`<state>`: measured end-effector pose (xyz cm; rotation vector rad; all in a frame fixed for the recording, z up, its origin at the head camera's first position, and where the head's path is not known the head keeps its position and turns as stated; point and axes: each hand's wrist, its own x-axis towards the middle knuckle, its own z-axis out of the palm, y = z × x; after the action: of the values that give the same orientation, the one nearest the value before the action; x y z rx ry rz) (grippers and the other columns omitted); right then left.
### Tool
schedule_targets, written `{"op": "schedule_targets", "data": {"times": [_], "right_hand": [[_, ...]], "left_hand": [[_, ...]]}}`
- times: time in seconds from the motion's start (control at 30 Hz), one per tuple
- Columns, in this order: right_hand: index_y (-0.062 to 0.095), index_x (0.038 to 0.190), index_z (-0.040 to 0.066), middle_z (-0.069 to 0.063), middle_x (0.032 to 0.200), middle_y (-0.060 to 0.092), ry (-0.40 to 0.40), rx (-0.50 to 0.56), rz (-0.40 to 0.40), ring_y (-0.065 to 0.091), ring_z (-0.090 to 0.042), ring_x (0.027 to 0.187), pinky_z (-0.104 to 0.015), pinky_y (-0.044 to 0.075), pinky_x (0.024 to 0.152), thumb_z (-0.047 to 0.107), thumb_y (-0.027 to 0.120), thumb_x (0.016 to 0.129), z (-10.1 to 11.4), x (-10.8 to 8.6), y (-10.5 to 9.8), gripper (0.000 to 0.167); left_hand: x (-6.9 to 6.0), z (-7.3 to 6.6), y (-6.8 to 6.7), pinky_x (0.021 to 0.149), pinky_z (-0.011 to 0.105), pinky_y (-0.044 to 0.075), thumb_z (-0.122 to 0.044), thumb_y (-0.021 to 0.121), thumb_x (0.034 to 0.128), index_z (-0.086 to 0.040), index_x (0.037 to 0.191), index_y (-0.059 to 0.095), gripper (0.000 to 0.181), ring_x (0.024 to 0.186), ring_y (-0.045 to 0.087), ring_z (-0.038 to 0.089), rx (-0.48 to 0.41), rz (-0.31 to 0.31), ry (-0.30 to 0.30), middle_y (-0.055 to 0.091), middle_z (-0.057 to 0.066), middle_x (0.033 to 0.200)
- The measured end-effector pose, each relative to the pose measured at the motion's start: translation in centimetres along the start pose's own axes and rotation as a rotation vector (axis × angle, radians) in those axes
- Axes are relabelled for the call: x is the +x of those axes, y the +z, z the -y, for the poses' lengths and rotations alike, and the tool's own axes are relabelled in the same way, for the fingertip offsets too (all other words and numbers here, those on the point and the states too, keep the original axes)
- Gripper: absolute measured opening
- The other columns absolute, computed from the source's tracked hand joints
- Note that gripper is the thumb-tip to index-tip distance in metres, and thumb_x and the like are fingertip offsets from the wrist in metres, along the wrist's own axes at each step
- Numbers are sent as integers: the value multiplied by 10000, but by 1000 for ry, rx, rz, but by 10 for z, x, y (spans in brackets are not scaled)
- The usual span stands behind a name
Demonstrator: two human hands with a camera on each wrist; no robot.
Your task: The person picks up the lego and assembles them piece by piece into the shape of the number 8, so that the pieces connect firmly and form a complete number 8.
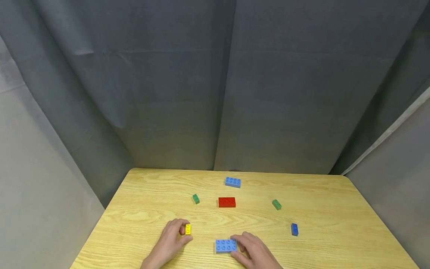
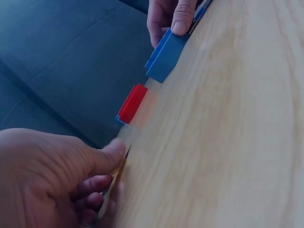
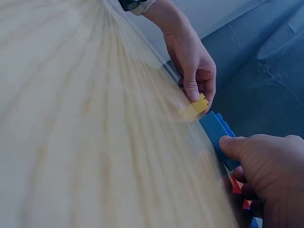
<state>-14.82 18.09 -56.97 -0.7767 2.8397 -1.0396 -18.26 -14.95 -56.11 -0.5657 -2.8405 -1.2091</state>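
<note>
A small yellow toy brick (image 1: 188, 229) is pinched between the thumb and fingers of my left hand (image 1: 169, 241), low over or on the table. My right hand (image 1: 253, 250) holds the right end of a light blue eight-stud brick (image 1: 226, 246), thumb on the near side and fingers on the far side. The right wrist view shows both the yellow brick (image 3: 200, 103) and the blue brick (image 3: 218, 137) close to the table surface. In the left wrist view the left hand (image 2: 61, 171) hides the yellow brick. Beyond the hands lies a red brick (image 1: 227, 202).
Another light blue brick (image 1: 233, 182) sits near the far edge of the wooden table (image 1: 151, 201). Two small green bricks, one left (image 1: 196, 198) and one right (image 1: 277, 204), lie farther back. A small dark blue brick (image 1: 294, 229) is at the right. Grey curtains (image 1: 168, 93) surround the table.
</note>
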Motion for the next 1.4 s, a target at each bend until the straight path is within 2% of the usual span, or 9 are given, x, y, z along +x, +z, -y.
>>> {"op": "schedule_targets", "data": {"times": [0.17,0.3,0.5,0.67,0.87,1.03,1.2,1.4], "right_hand": [[701,1300,140,164,828,452,17,-7,0,404,16,724,-223,337,646,536,656,991,-1,3,0,505],[695,1314,145,163,835,455,29,-10,-2,408,15,728,-214,344,643,542,649,993,-2,5,-1,512],[696,1302,138,155,825,447,2,-9,-19,396,16,706,-204,354,622,517,652,999,-4,9,-1,487],[693,1312,149,153,824,458,2,7,-15,402,14,705,-201,360,626,482,670,1002,-5,14,0,455],[686,1323,129,163,845,473,-35,44,-37,424,11,724,-195,380,647,431,681,1008,-6,13,2,436],[682,1337,175,172,854,466,-8,53,-68,429,4,736,-212,373,654,457,666,1010,-8,10,5,432],[683,1343,202,176,842,462,6,41,-84,421,5,719,-214,368,649,469,670,1004,-10,11,8,432],[675,1355,208,181,836,459,17,32,-82,430,4,724,-216,375,656,477,665,1007,-10,13,10,440]], "left_hand": [[3,-2,2,797,251,392,-205,799,916,10,1270,601,459,960,439,195,-49,32,6,490,-26,899],[5,-2,4,801,248,400,-158,798,908,15,1243,606,423,963,446,202,-58,37,11,490,-12,892],[8,-2,6,778,244,397,-154,805,905,-6,1209,618,386,975,453,206,-51,35,3,491,-28,883],[7,0,9,748,248,388,-181,812,901,3,1232,617,425,941,451,187,-68,13,-4,497,-18,897],[3,1,11,735,248,406,-221,833,872,6,1269,635,499,870,451,138,-94,-18,-22,510,-33,886],[3,0,13,730,241,417,-197,833,868,1,1262,653,477,837,460,122,-114,-62,-13,532,-36,866],[5,2,15,736,224,443,-154,841,850,0,1225,684,435,813,462,81,-91,-98,15,539,-59,856],[4,4,16,772,222,447,-157,845,842,-19,1238,699,444,845,455,94,-54,-86,17,508,-67,861]]}}
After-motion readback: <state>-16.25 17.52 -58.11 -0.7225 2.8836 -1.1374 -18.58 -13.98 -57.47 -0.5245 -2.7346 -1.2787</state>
